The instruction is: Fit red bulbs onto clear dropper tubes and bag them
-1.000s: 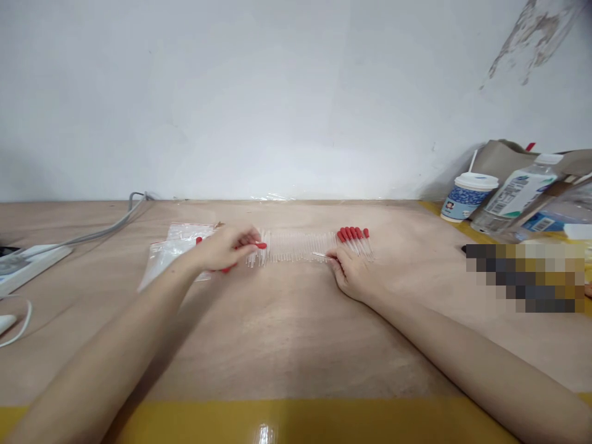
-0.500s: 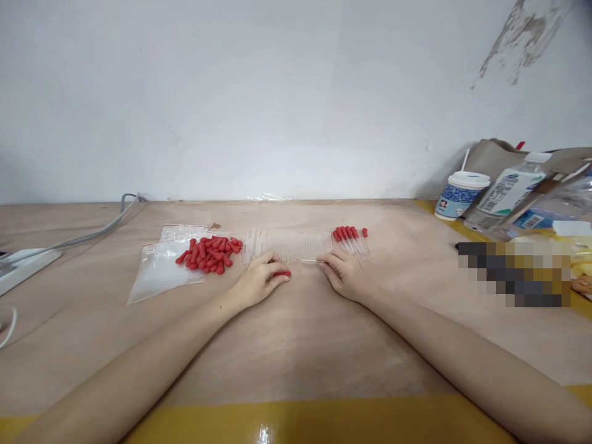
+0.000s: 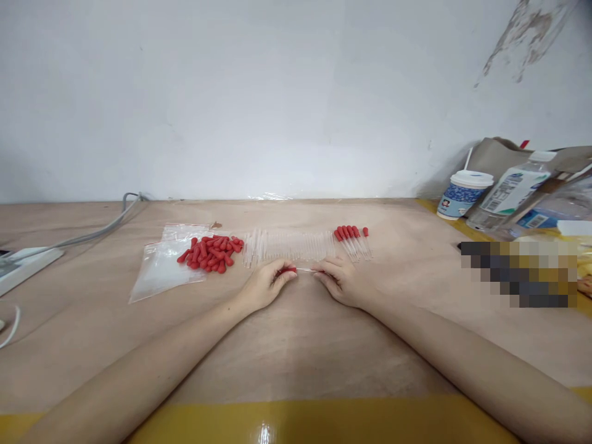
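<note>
Just on the near side of the row of clear tubes (image 3: pixel 293 246), a red bulb (image 3: pixel 289 269) is pinched by the fingers of the left hand (image 3: pixel 264 287), and a thin tube (image 3: pixel 305 269) is gripped by those of the right hand (image 3: pixel 346 282). Bulb and tube appear to be lined up end to end; whether one is seated in the other cannot be told. The tube could be snapped if it were pressed off its line, and the grip could be lost if the bulb were squeezed too hard. Both hands are held low over the bench (image 3: pixel 296 351), fingers curled inward, forearms slanted in from either side. The row could be knocked askew by the knuckles, which are placed close to its near edge. Left of the row, heaped bulbs (image 3: pixel 211 253) could be scattered if brushed. Right of it, capped tubes (image 3: pixel 348 232) are laid with their red ends pointed away.
</note>
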`<state>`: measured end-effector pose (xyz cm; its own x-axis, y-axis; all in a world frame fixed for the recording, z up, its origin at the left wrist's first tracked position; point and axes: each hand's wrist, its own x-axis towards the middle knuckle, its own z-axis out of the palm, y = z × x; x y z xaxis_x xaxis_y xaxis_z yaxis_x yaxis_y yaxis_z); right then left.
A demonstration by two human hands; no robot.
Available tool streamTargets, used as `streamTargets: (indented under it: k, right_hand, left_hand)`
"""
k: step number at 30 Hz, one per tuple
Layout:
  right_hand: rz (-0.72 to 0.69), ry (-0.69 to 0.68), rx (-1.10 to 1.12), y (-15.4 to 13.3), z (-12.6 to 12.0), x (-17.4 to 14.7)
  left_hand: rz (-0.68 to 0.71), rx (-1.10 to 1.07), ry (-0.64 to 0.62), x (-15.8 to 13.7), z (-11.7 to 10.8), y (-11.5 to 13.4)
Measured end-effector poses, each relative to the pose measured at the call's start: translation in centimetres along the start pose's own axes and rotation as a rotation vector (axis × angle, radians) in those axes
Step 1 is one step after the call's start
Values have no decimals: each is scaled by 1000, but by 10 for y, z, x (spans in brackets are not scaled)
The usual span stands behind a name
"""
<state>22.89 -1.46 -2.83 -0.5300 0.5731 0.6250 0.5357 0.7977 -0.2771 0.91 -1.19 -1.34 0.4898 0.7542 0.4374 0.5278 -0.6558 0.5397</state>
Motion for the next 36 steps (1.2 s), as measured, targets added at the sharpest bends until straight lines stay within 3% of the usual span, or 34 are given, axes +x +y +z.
streamTargets:
  k: [7,10,17,25,36]
  right_hand:
    - [22,-57,147,8,1,2]
    - [13,-90,28,9,0,2]
    - [-55,-24,-259,2,3,-4]
    - [43,32,-23,-3,-6,0]
    - [-10,1,-11,-8,-3,3]
  left_hand:
    - [82,4,-54,-3,3,-5]
    - [98,42,-88,-3,4,-5]
    - [73,111,-55,-2,5,-3]
    - [64,6,12,-1,-1,-2]
    - [-87,-244,-45,-2,5,-3]
